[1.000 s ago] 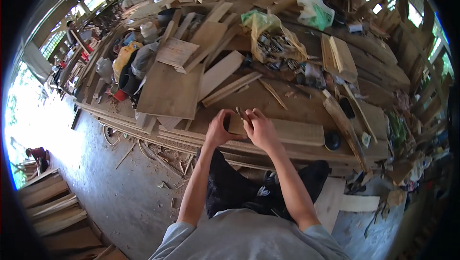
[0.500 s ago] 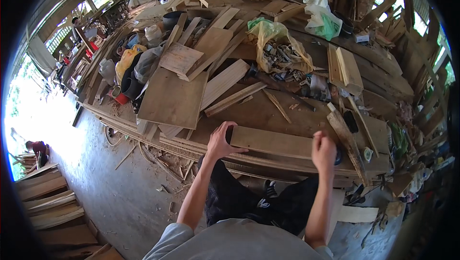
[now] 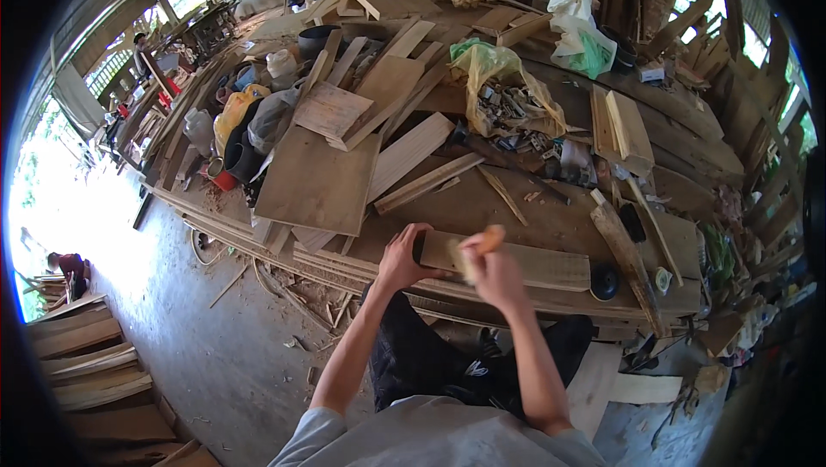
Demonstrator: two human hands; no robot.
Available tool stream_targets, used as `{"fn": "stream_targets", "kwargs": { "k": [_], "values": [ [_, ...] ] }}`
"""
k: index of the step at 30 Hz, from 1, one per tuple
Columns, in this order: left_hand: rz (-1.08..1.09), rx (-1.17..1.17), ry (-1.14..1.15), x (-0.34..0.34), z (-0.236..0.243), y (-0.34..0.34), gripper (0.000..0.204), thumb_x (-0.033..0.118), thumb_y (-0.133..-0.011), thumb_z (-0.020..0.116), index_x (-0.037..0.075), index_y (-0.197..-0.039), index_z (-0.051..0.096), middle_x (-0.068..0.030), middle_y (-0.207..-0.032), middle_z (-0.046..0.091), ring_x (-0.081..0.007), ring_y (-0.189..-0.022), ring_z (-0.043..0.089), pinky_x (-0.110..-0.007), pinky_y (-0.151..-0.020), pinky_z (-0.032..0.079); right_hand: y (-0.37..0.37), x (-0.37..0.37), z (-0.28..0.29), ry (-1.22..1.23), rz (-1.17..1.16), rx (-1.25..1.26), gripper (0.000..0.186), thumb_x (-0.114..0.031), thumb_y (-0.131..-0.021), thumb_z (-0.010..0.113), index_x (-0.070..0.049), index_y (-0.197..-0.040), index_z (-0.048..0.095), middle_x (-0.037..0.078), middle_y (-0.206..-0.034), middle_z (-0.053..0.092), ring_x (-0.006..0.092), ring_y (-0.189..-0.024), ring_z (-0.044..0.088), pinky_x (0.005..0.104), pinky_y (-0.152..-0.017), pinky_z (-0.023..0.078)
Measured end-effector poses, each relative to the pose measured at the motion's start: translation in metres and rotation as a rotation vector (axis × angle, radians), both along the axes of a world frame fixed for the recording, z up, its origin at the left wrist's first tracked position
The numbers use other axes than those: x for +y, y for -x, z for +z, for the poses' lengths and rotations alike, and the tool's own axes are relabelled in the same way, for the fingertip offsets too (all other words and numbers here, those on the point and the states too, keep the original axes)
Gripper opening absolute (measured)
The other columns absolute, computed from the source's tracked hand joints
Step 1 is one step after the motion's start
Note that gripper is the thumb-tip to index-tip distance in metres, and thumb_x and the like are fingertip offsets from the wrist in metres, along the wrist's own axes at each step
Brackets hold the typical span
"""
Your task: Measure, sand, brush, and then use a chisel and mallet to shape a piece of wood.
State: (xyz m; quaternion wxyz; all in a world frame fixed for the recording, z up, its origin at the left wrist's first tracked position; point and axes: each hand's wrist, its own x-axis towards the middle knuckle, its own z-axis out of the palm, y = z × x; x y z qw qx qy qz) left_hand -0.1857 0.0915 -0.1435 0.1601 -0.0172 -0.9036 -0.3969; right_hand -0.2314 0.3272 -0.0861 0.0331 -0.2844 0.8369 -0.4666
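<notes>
A long narrow wooden board lies along the front edge of the cluttered workbench. My left hand clasps its left end, thumb along the near side and fingers at the far side, beside a dark patch at that end. Over the left part of the board, my right hand is closed around a small brush with an orange handle. Motion smears the brush's pale working end, so whether it touches the wood I cannot tell. A round black bowl sits by the board's right end.
Beyond the board lie loose planks, a plywood sheet and a yellowish plastic bag of metal hardware. A rough stick slants at the right. Pots and bottles stand at left; stacked boards rest on the floor.
My right hand has moved left from the board's right end, uncovering the black bowl; the brush now shows in it. My left hand keeps its place on the board.
</notes>
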Motion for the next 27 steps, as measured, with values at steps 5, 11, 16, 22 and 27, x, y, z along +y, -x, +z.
{"fn": "stream_targets", "kwargs": {
  "k": [5, 11, 16, 22, 27],
  "values": [
    [0.022, 0.024, 0.013, 0.0, 0.002, -0.002, 0.093, 0.052, -0.061, 0.1, 0.015, -0.135, 0.058, -0.0082, -0.125, 0.066, -0.0367, -0.123, 0.064, -0.049, -0.107, 0.049, 0.011, 0.129, 0.008, -0.025, -0.495, 0.076, 0.021, -0.027, -0.112, 0.058, -0.008, -0.11, 0.068, 0.013, -0.092, 0.074, 0.028, -0.081, 0.074, 0.0426, -0.069, 0.054],
    [0.035, -0.037, 0.108, 0.006, 0.009, 0.0, 0.093, 0.052, -0.062, 0.099, 0.016, -0.136, 0.056, -0.008, -0.126, 0.066, -0.0361, -0.122, 0.065, -0.05, -0.107, 0.049, 0.016, 0.09, 0.002, -0.317, -0.556, 0.28, 0.019, -0.023, -0.109, 0.057, -0.008, -0.115, 0.068, 0.021, -0.087, 0.073, 0.0402, -0.079, 0.074, 0.0529, -0.064, 0.057],
    [0.068, -0.018, 0.059, 0.014, 0.003, 0.002, 0.086, 0.047, -0.065, 0.097, 0.015, -0.135, 0.058, -0.0093, -0.129, 0.067, -0.0385, -0.123, 0.064, -0.05, -0.107, 0.05, -0.006, -0.04, -0.005, -0.168, -0.196, 0.221, 0.02, -0.023, -0.107, 0.058, -0.011, -0.119, 0.066, 0.019, -0.089, 0.073, 0.0413, -0.078, 0.073, 0.0532, -0.066, 0.059],
    [0.029, -0.001, -0.028, 0.008, -0.012, 0.01, 0.076, 0.04, -0.07, 0.093, 0.014, -0.133, 0.06, -0.0089, -0.13, 0.068, -0.0396, -0.122, 0.065, -0.048, -0.106, 0.051, -0.014, -0.061, -0.008, -0.099, -0.055, 0.197, 0.015, -0.025, -0.107, 0.058, -0.015, -0.115, 0.066, 0.016, -0.095, 0.074, 0.0423, -0.081, 0.073, 0.055, -0.068, 0.059],
    [0.056, -0.013, 0.071, 0.009, 0.006, -0.002, 0.093, 0.056, -0.059, 0.099, 0.015, -0.133, 0.06, -0.0073, -0.124, 0.068, -0.0365, -0.12, 0.066, -0.05, -0.105, 0.051, -0.012, 0.05, 0.01, 0.081, -0.149, 0.092, 0.019, -0.024, -0.111, 0.057, -0.01, -0.113, 0.069, 0.012, -0.092, 0.073, 0.0275, -0.076, 0.074, 0.0397, -0.066, 0.056]
  ]
}}
